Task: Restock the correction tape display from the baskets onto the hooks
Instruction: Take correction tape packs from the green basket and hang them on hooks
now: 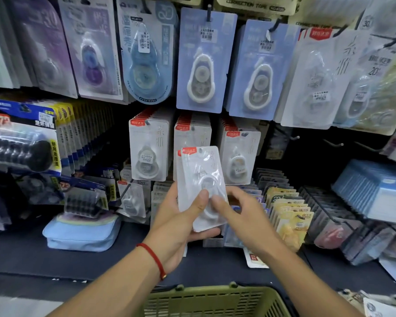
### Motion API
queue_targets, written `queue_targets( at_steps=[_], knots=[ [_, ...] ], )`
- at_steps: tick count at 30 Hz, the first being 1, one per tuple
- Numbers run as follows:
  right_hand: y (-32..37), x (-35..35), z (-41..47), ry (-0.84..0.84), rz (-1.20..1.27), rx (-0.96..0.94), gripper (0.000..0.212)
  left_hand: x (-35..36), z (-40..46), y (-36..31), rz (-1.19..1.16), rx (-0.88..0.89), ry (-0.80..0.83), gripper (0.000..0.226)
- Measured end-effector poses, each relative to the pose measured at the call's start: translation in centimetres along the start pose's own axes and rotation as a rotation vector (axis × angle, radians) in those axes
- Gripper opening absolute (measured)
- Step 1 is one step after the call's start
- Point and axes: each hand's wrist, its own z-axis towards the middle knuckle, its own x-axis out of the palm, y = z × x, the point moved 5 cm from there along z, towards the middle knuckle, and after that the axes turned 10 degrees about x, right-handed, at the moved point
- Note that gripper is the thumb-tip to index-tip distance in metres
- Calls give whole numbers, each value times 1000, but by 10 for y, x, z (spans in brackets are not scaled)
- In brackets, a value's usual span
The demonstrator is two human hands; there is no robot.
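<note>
A white correction tape pack [200, 172] with a red tab at its top stands upright in front of the display. My left hand [181, 216] grips its lower part, thumb across the front and fingers behind. My right hand [240, 212] touches the pack's lower right side with thumb and fingertips. Behind it, matching white packs hang in three rows on hooks [149, 149], [191, 136], [239, 154]. An olive green basket [215, 300] sits below my arms at the bottom edge; its contents are hidden.
Blue correction tape packs [202, 62] [258, 72] hang on the row above. Bare hooks [334, 144] stick out at the right. Yellow packs [290, 216] stand in a rack on the shelf, a light blue pouch [82, 232] lies at the left.
</note>
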Motion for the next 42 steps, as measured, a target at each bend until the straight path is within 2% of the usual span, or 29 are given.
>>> queue_targets(
  at_steps=[3,6,8,14,17,19,22,24,26,27,32,35,37,38,40,42],
  knots=[
    [3,-5,-1,-110,84,-43,24,2,1,2,16,-7,-45,48],
    [1,-21,-1,-325,219,-32,30,4,2,2,6,-3,-87,37],
    [-2,-32,0,-448,233,-35,26,1,3,3,-11,-18,-134,31],
    [-7,-43,7,-499,255,0,32,-5,4,5,-66,-60,-202,25],
    [-7,-47,8,-536,272,9,27,-7,5,5,-97,-78,-238,27],
    [-7,-48,12,-525,164,30,31,-8,5,5,-100,-76,-244,27],
    [-10,-47,16,-555,-295,23,55,-9,5,4,-88,-63,-247,29],
    [-3,-45,14,-653,-534,-182,54,-9,5,4,-85,-64,-249,30],
    [-2,-33,16,-619,-727,-378,51,-10,5,6,-80,-65,-252,30],
    [-5,-29,21,-581,-799,-415,52,-10,6,6,-78,-62,-250,31],
    [-12,-21,30,-525,-851,-376,55,-11,7,5,-70,-32,-226,32],
    [-1,-21,23,-544,-888,-369,47,-10,6,2,-59,-9,-208,32],
    [9,-18,13,-542,-760,-399,40,-10,6,-1,-36,0,-189,28],
    [13,-15,8,-476,-606,-378,40,-9,6,-2,-17,2,-166,25],
    [15,-2,2,-232,-238,-210,45,-6,6,-5,25,7,-89,19],
    [13,9,1,-80,35,-78,35,-3,5,-8,48,13,-14,21]
  ],
)
